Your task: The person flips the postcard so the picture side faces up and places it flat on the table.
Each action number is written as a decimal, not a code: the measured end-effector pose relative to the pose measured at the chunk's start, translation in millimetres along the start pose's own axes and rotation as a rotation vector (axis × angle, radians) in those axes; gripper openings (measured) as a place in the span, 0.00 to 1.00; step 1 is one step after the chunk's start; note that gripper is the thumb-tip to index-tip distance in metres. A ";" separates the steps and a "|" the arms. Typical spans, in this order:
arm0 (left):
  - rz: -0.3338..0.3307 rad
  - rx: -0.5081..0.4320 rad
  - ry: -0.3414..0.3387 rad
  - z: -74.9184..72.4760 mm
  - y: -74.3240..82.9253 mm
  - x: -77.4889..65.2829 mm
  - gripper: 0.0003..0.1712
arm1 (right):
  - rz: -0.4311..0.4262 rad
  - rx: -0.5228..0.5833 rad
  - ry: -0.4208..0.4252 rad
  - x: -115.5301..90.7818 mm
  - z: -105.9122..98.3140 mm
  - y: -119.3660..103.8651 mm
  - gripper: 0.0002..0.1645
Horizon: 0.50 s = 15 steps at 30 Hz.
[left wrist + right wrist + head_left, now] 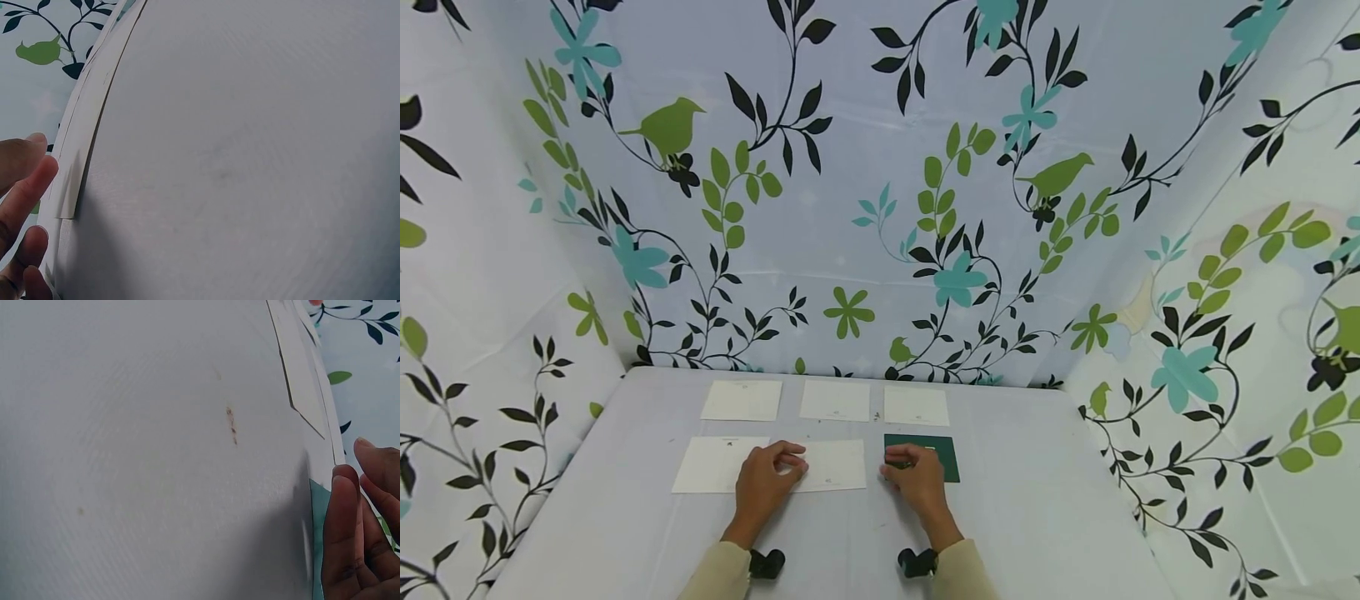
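In the head view my left hand (766, 485) hovers at the inner edges of two white cards in the front row, the left card (703, 468) and the middle card (838, 467). Its fingers bend loosely, and nothing shows between them in the left wrist view. Over the green card (951, 460) at the front row's right end is my right hand (921, 487), covering part of it. Loosely bent fingers (341, 531) of that hand overlap the green card in the right wrist view, with no object between them and the thumb.
Behind lies a row of white cards: left (741, 401), middle (835, 402) and right (916, 407). All the cards lie on a white table (1030, 500). A patterned curtain (850, 208) with leaves and birds encloses the back and sides. Black wrist mounts (767, 564) sit at both sleeves.
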<state>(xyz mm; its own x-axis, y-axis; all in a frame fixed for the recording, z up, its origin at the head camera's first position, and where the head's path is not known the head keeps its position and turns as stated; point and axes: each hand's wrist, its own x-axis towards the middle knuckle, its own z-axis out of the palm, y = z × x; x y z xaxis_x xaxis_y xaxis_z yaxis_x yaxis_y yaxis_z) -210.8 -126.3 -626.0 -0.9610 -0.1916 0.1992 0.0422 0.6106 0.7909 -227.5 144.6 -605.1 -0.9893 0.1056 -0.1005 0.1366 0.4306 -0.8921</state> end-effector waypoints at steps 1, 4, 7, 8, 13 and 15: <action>0.006 0.001 0.008 -0.7 0.0 0.0 0.14 | -0.002 0.003 -0.002 -0.3 1.0 -0.4 0.19; 0.019 0.011 0.032 -2.7 0.3 -0.1 0.13 | -0.004 0.015 -0.014 -0.9 4.5 0.6 0.20; 0.016 0.025 0.037 -4.7 -0.2 0.2 0.13 | -0.010 0.025 -0.027 -1.3 7.3 1.6 0.20; 0.008 0.030 0.032 -5.4 -0.6 0.3 0.13 | -0.009 0.025 -0.029 -1.4 8.3 1.7 0.20; -0.015 0.059 0.028 -8.9 -2.9 -0.6 0.14 | -0.018 0.013 -0.024 -1.7 13.5 0.6 0.20; -0.011 0.067 0.035 -10.3 -3.3 -1.3 0.15 | -0.020 0.006 -0.024 -2.0 16.0 0.0 0.19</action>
<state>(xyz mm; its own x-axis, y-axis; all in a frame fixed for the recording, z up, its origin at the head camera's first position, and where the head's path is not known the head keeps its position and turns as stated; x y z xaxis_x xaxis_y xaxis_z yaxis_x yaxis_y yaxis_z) -206.9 -136.0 -622.9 -0.9510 -0.2250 0.2120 0.0122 0.6578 0.7531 -226.3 130.0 -612.0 -0.9928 0.0758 -0.0930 0.1166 0.4273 -0.8966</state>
